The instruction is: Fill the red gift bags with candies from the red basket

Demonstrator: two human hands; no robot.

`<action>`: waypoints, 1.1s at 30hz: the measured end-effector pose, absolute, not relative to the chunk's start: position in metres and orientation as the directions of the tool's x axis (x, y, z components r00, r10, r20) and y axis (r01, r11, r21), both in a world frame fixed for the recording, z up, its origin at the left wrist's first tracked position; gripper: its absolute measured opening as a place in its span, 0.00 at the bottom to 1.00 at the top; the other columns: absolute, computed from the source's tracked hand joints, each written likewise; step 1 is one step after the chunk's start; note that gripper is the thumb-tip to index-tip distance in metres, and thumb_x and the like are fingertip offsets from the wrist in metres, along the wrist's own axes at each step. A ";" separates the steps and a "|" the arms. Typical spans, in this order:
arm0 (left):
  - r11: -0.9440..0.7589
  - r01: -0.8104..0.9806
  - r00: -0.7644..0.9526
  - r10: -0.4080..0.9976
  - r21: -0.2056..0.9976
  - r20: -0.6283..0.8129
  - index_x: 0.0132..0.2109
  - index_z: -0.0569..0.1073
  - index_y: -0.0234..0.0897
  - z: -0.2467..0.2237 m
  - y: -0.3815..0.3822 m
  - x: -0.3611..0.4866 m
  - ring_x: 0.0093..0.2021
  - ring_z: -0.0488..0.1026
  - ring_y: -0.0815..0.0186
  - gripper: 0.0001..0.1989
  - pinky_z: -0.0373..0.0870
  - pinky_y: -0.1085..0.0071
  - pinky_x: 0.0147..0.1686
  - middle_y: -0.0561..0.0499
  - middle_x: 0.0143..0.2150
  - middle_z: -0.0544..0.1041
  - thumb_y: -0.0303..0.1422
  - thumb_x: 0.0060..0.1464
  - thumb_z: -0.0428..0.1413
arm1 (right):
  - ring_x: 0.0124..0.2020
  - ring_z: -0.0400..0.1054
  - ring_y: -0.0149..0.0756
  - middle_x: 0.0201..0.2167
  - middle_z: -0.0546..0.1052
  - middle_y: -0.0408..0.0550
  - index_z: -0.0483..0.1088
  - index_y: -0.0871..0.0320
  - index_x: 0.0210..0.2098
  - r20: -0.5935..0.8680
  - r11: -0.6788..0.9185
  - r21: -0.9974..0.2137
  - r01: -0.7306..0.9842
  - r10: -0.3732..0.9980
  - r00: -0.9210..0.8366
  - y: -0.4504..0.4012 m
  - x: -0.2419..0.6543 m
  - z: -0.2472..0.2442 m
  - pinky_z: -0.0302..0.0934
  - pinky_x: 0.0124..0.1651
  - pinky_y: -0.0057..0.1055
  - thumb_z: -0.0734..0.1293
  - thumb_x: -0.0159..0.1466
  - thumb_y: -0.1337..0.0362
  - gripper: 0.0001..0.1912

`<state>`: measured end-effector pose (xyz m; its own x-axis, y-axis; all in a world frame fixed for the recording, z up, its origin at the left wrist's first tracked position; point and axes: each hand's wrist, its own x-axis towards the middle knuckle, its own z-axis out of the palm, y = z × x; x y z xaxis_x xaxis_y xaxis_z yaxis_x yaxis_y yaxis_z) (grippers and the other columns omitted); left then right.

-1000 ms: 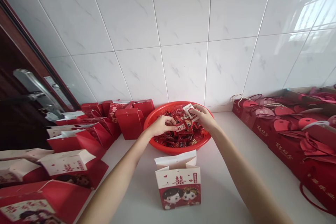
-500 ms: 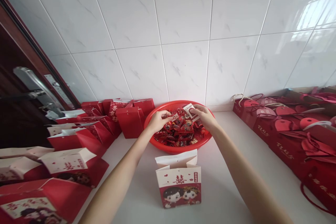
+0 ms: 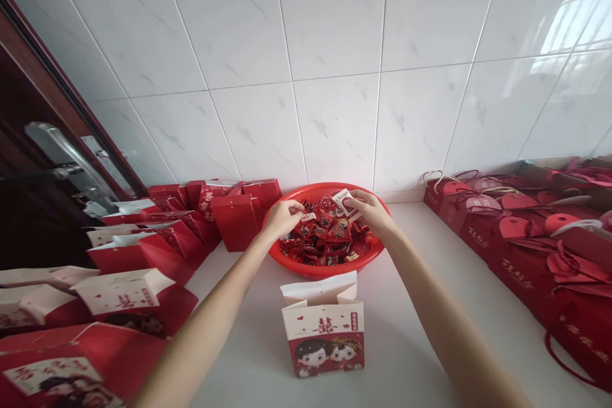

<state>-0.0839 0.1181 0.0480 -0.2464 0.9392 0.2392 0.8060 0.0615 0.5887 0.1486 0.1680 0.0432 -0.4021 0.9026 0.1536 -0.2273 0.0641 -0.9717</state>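
Observation:
A round red plastic basket (image 3: 329,273) full of red-wrapped candies (image 3: 335,233) stands against the tiled wall. Over its left side my left hand (image 3: 285,217) pinches a small red-and-white candy packet (image 3: 307,217). My right hand (image 3: 368,211), above the basket's right side, is closed on a cream packet printed "CANDY" (image 3: 342,199). In front of the basket an open-topped paper gift bag (image 3: 325,338), cream above and red below with two cartoon faces, stands upright on the white surface. Neither hand touches it.
Several red and cream paper bags (image 3: 143,248) crowd the left side, beside a dark door with a metal handle (image 3: 67,153). Along the right stand several red gift boxes (image 3: 502,261) with cord handles. White marbled tiles (image 3: 335,121) rise behind the basket.
My left hand has shifted slightly left, and more of the small packet at its fingertips shows. My right hand is almost unmoved, still holding the cream packet.

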 end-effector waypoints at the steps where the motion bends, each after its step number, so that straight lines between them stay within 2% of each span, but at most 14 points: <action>1: 0.052 0.846 -0.175 0.967 0.530 0.184 0.37 0.81 0.39 0.051 0.116 -0.086 0.44 0.80 0.57 0.10 0.72 0.67 0.46 0.48 0.41 0.84 0.26 0.48 0.57 | 0.30 0.72 0.36 0.29 0.80 0.43 0.75 0.57 0.34 0.147 0.058 -0.972 -0.227 0.905 -0.400 0.168 0.148 0.044 0.64 0.33 0.30 0.72 0.50 0.59 0.12; 3: 0.015 0.917 -0.023 1.000 0.400 0.017 0.36 0.82 0.40 0.057 0.110 -0.090 0.43 0.80 0.57 0.12 0.72 0.69 0.43 0.49 0.40 0.84 0.25 0.43 0.58 | 0.29 0.72 0.35 0.29 0.80 0.43 0.75 0.57 0.34 0.137 0.048 -0.973 -0.224 0.906 -0.401 0.167 0.148 0.044 0.64 0.32 0.29 0.71 0.50 0.60 0.12; 5: -0.016 0.962 0.054 0.990 0.273 -0.131 0.34 0.83 0.41 0.059 0.105 -0.092 0.41 0.80 0.55 0.14 0.71 0.69 0.39 0.49 0.38 0.84 0.24 0.39 0.60 | 0.28 0.72 0.35 0.29 0.80 0.43 0.75 0.57 0.34 0.133 0.046 -0.974 -0.220 0.907 -0.400 0.166 0.148 0.045 0.64 0.30 0.29 0.71 0.50 0.60 0.12; 7: -0.021 0.980 0.058 0.981 0.195 -0.183 0.31 0.83 0.42 0.058 0.103 -0.092 0.38 0.79 0.55 0.12 0.70 0.69 0.37 0.48 0.35 0.84 0.24 0.38 0.60 | 0.28 0.72 0.35 0.29 0.80 0.43 0.75 0.57 0.35 0.135 0.049 -0.975 -0.216 0.907 -0.400 0.165 0.149 0.046 0.64 0.30 0.28 0.71 0.50 0.60 0.12; 9: -0.034 0.981 0.068 0.983 0.193 -0.172 0.30 0.82 0.42 0.056 0.103 -0.090 0.36 0.79 0.56 0.10 0.69 0.69 0.36 0.48 0.33 0.83 0.25 0.41 0.58 | 0.30 0.73 0.36 0.29 0.79 0.43 0.74 0.56 0.35 0.139 0.057 -0.976 -0.209 0.905 -0.402 0.164 0.149 0.046 0.64 0.30 0.28 0.71 0.51 0.60 0.12; 11: -0.056 0.966 0.096 0.984 0.254 -0.148 0.33 0.83 0.41 0.053 0.105 -0.090 0.36 0.79 0.58 0.10 0.69 0.70 0.37 0.48 0.35 0.84 0.27 0.45 0.57 | 0.31 0.73 0.37 0.27 0.79 0.43 0.74 0.56 0.35 0.151 0.070 -0.976 -0.206 0.899 -0.411 0.165 0.149 0.045 0.64 0.30 0.28 0.71 0.51 0.60 0.12; 14: -0.095 0.901 0.137 0.988 0.424 -0.070 0.36 0.82 0.37 0.049 0.107 -0.092 0.39 0.79 0.56 0.10 0.70 0.68 0.39 0.46 0.37 0.84 0.32 0.49 0.57 | 0.31 0.73 0.36 0.27 0.79 0.43 0.74 0.56 0.35 0.173 0.087 -0.973 -0.213 0.888 -0.426 0.166 0.148 0.044 0.64 0.31 0.28 0.71 0.51 0.59 0.12; 20: -0.143 0.664 0.084 0.990 0.734 0.116 0.33 0.81 0.37 0.046 0.104 -0.095 0.41 0.79 0.53 0.13 0.72 0.62 0.43 0.44 0.38 0.84 0.41 0.45 0.63 | 0.30 0.73 0.37 0.28 0.79 0.43 0.75 0.56 0.34 0.161 0.069 -0.972 -0.223 0.889 -0.428 0.167 0.148 0.043 0.65 0.33 0.30 0.72 0.51 0.60 0.12; 26: -0.115 0.468 -0.031 0.989 0.876 0.146 0.36 0.81 0.36 0.049 0.103 -0.094 0.42 0.79 0.56 0.18 0.72 0.61 0.48 0.46 0.38 0.83 0.45 0.41 0.66 | 0.29 0.72 0.36 0.27 0.79 0.43 0.76 0.56 0.34 0.162 0.056 -0.970 -0.238 0.877 -0.452 0.165 0.149 0.045 0.65 0.31 0.29 0.72 0.51 0.61 0.11; 33: -0.019 0.155 -0.144 0.989 0.988 0.042 0.36 0.78 0.37 0.059 0.111 -0.059 0.38 0.78 0.62 0.17 0.74 0.68 0.38 0.50 0.37 0.81 0.40 0.40 0.69 | 0.24 0.69 0.31 0.26 0.78 0.43 0.76 0.58 0.33 0.134 -0.041 -0.950 -0.310 0.842 -0.522 0.167 0.152 0.046 0.62 0.27 0.26 0.74 0.50 0.59 0.12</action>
<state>-0.0588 0.1105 0.0585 -0.1435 0.9888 0.0419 0.1548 -0.0194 0.9877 0.1519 0.1670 0.0464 -0.5224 0.8420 0.1344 -0.3104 -0.0409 -0.9497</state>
